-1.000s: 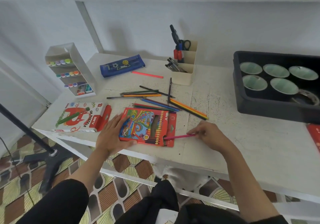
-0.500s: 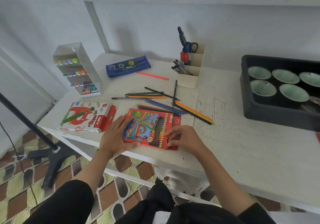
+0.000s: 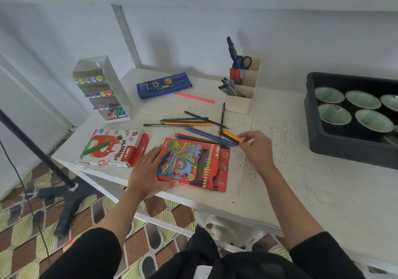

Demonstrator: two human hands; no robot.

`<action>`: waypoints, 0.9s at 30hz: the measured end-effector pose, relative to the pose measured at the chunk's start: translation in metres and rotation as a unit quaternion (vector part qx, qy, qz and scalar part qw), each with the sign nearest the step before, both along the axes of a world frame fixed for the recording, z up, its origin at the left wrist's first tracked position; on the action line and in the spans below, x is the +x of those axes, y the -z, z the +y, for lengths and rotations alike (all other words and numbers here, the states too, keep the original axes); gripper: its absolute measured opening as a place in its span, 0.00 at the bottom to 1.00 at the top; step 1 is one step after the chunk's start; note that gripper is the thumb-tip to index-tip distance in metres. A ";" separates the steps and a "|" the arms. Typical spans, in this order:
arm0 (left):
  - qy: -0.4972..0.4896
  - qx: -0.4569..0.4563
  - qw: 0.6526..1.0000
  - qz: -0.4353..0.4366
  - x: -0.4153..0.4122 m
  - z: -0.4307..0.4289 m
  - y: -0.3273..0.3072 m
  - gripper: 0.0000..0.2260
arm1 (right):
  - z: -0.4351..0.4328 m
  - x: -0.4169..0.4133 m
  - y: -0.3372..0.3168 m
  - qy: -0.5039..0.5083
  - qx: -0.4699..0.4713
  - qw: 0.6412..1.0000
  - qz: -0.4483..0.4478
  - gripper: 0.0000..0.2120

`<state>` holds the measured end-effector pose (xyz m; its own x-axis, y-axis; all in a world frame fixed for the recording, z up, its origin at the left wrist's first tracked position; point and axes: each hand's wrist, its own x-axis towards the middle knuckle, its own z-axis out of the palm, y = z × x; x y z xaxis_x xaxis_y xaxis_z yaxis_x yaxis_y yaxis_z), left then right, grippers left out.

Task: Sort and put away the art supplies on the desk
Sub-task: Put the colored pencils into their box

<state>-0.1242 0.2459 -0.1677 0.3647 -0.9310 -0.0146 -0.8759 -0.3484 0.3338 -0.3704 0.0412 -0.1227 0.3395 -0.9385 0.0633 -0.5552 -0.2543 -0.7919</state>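
Note:
A red colour-pencil box lies flat near the desk's front edge, its flap open on the right. My left hand rests on the box's left side, fingers spread, thumb along its front edge. Several loose colour pencils lie scattered just behind the box. My right hand is at the right end of that pile and pinches an orange-yellow pencil. A pink pencil lies alone farther back.
An oil pastels box sits left of the pencil box. A white marker rack stands at the back left, a blue pencil case behind the pencils, a cream organiser with pens and scissors. A black tray of green bowls fills the right.
The pink pencil held a second ago went into the box. My right hand then left the box's flap and moved back-right to the loose pile, taking an orange-yellow pencil. My left hand stayed.

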 end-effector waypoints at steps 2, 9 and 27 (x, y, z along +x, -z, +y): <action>0.000 0.002 1.000 -0.002 0.000 0.000 0.000 0.49 | -0.016 0.000 0.001 0.030 -0.003 0.995 0.097 0.12; 0.000 -0.005 1.000 -0.005 0.000 0.000 0.000 0.49 | -0.027 0.000 0.003 0.034 0.032 0.981 0.186 0.08; -0.001 -0.014 1.000 -0.006 -0.002 0.000 -0.001 0.50 | 0.002 -0.050 -0.022 0.009 0.175 0.982 -0.077 0.15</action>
